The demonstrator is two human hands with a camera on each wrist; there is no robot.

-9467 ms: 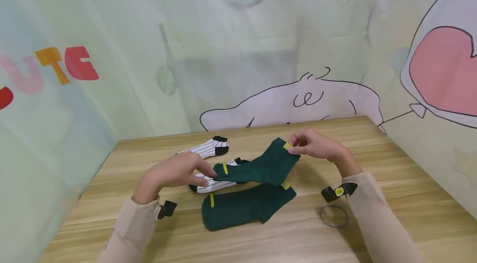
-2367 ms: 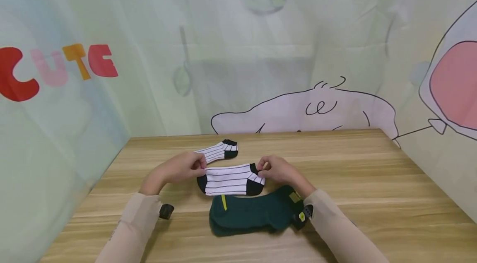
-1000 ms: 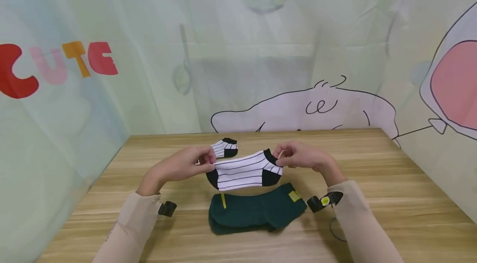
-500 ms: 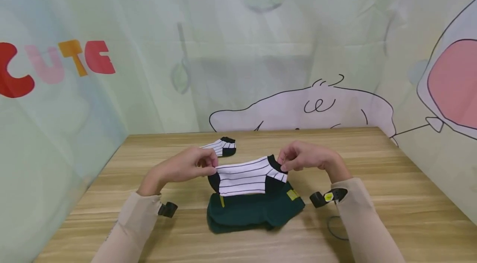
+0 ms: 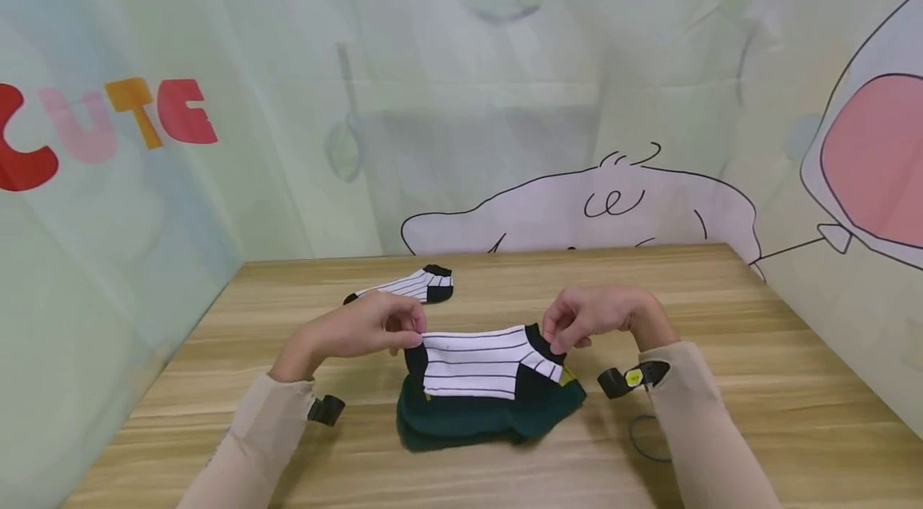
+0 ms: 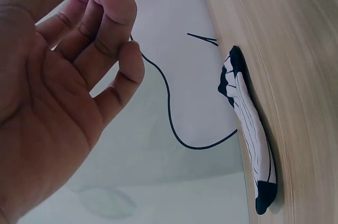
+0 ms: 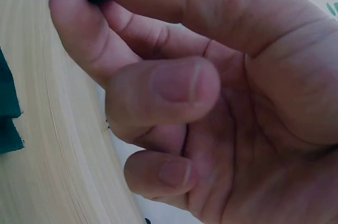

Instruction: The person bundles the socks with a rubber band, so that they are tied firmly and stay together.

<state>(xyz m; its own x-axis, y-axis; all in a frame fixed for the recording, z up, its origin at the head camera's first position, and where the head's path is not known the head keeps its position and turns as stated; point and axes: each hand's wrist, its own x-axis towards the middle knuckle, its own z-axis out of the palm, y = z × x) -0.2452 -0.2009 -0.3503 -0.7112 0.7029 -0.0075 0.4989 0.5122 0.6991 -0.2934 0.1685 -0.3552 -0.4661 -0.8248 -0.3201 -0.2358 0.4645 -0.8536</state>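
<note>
A white ankle sock with black stripes (image 5: 472,365) is stretched between both hands in the head view. My left hand (image 5: 371,325) pinches its black toe. At the other end, my right hand (image 5: 594,318) pinches the black cuff, which also shows between thumb and finger in the right wrist view. Beneath the striped sock lie the dark green socks (image 5: 461,425), one on the other; the striped sock overlaps most of their upper part. A second striped sock (image 5: 425,284) lies behind the left hand, its heel toward the right.
A thin dark elastic loop (image 5: 649,438) lies on the wooden table (image 5: 779,413) beside the right forearm, partly hidden by the sleeve. A printed curtain (image 5: 461,124) stands along the table's back and sides.
The green socks were brought together into one pile. Both hands then lifted the nearer striped sock off the table, moved it slightly right and toward the person, and lowered it over the green socks.
</note>
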